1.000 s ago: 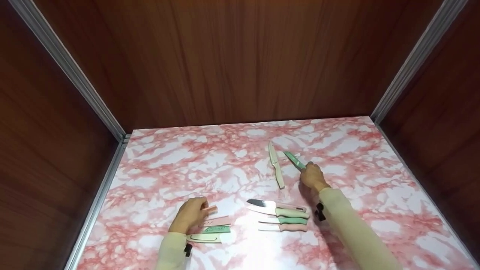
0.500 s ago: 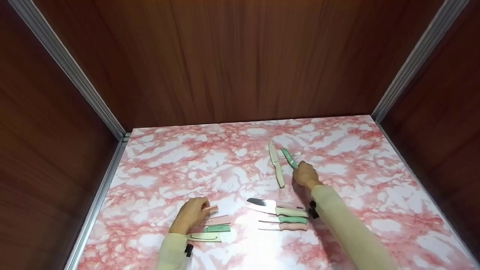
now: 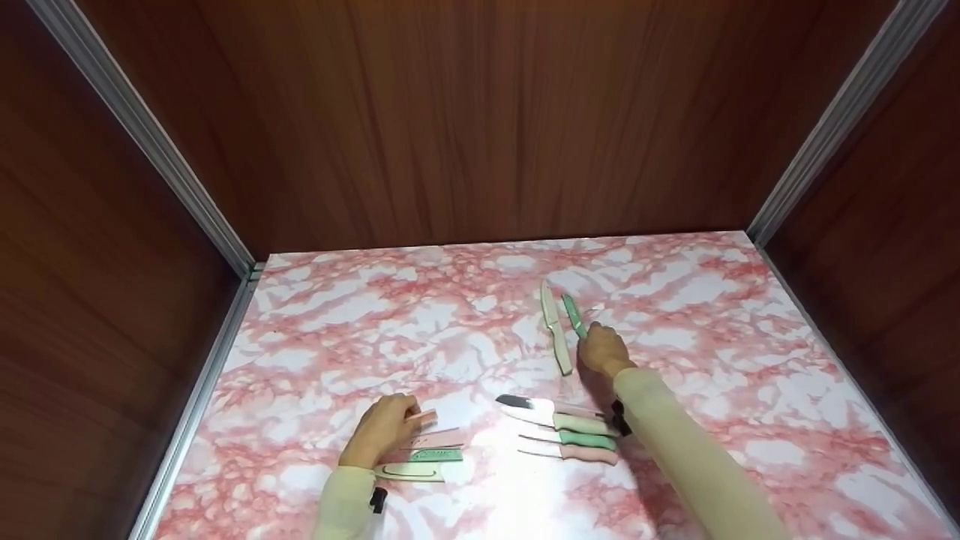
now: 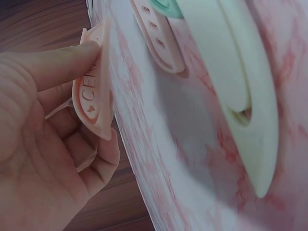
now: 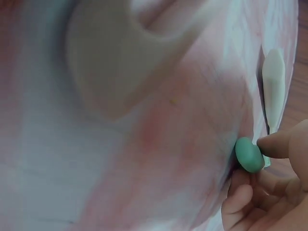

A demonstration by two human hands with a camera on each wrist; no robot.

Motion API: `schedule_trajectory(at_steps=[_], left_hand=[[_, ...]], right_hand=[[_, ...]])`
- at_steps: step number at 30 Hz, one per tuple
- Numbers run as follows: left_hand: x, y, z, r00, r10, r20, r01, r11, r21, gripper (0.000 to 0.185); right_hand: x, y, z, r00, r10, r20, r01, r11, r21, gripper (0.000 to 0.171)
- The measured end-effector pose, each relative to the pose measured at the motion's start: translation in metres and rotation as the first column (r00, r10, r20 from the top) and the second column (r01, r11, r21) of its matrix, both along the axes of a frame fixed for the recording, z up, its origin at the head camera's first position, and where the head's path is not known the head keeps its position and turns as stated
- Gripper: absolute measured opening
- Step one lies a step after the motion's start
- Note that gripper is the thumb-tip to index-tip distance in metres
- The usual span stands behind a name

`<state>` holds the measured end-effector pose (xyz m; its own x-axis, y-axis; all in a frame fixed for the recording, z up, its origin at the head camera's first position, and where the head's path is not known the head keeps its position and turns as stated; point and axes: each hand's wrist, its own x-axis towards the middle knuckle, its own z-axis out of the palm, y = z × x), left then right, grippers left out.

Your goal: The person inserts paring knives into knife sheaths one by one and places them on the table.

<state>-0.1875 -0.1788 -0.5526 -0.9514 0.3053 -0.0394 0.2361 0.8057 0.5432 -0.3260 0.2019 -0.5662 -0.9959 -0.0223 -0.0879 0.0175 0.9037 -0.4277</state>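
Observation:
My left hand (image 3: 381,429) pinches a peach blade sheath (image 4: 94,86) between thumb and fingers, and raised lettering shows on it. Just below that hand lie a pink sheath (image 3: 437,439), a green sheath (image 3: 439,455) and a cream sheath (image 3: 412,472). Farther back, my right hand (image 3: 604,349) grips the handle of a green knife (image 3: 572,311), whose blade is covered in green and points away from me. The end of its handle (image 5: 249,155) shows between thumb and fingers in the right wrist view. Close to its left lies a cream sheathed knife (image 3: 556,330).
Nearer me lie a cream-handled knife (image 3: 583,425), a green-handled knife (image 3: 588,441) and a pink-handled knife (image 3: 589,455), bare blades pointing left. A pink tool (image 3: 576,409), partly hidden, lies behind them. Brown wood-grain panels (image 3: 480,120) enclose the marbled tabletop (image 3: 360,322).
My right hand has moved left with the green knife, which now lies closer to the cream sheathed knife and nearly parallel to it. The left hand stays in place with the peach sheath.

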Motion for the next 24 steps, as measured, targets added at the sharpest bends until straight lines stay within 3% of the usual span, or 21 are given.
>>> schedule_trajectory(at_steps=[6, 12, 20, 24], left_hand=[[0.0, 0.0, 0.001, 1.0, -0.006, 0.021, 0.006, 1.0, 0.012, 0.012], [0.002, 0.001, 0.0, 1.0, -0.023, -0.003, 0.023, 1.0, 0.011, 0.009], [0.003, 0.003, 0.002, 0.999, -0.026, 0.037, 0.025, 0.999, 0.035, 0.013], [0.004, 0.004, 0.004, 1.0, -0.021, 0.02, 0.02, 0.999, 0.043, 0.013]], right_hand=[[-0.001, 0.002, 0.004, 0.998, 0.017, 0.053, -0.016, 0.999, -0.032, 0.015], [-0.002, 0.004, 0.006, 0.997, 0.055, 0.049, -0.055, 0.998, -0.014, 0.018], [-0.002, 0.006, 0.007, 0.995, 0.093, 0.047, -0.092, 0.996, -0.018, 0.018], [0.002, 0.008, 0.011, 0.992, 0.109, 0.061, -0.107, 0.994, -0.026, 0.021]])
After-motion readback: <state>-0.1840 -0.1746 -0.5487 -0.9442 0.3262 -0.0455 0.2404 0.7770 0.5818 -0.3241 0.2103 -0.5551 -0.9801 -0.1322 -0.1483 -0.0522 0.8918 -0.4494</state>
